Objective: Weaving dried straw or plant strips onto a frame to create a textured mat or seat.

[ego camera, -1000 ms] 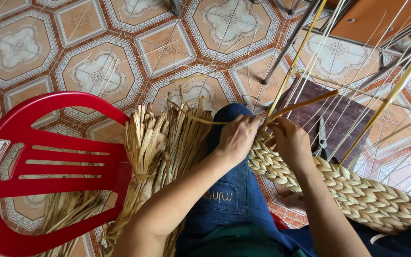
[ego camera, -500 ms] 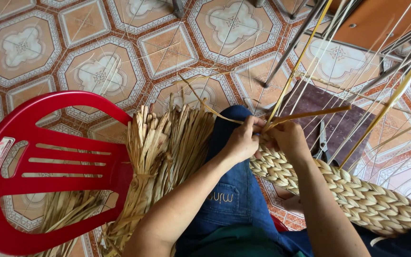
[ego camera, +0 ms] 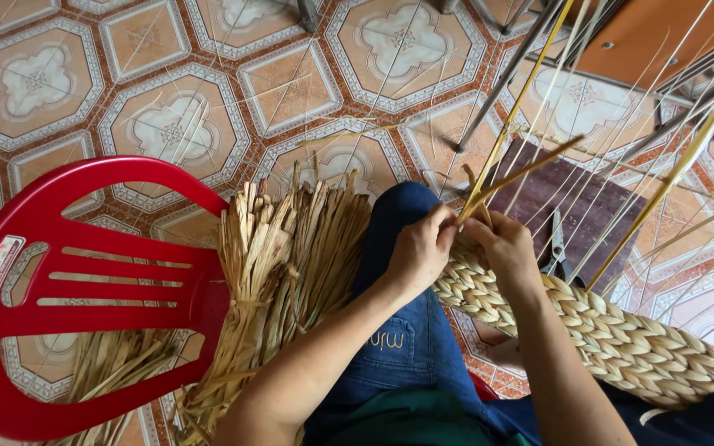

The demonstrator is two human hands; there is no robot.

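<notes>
Braid: thick woven band of pale straw, plump plaited rows, lying across the lap from centre to the right edge. Its working end sits under both hands. Left hand curled, fingers pinching a flat strand that rises up and right. Right hand closed over the braid end, touching the left; what its fingers pinch cannot be told. Thin stiff stalks fan out on the right, crowding that side. Left of the knee, a bundle of dry fibrous straw leans on a smooth red plastic chair. Far floor: glossy patterned tile, open room.
</notes>
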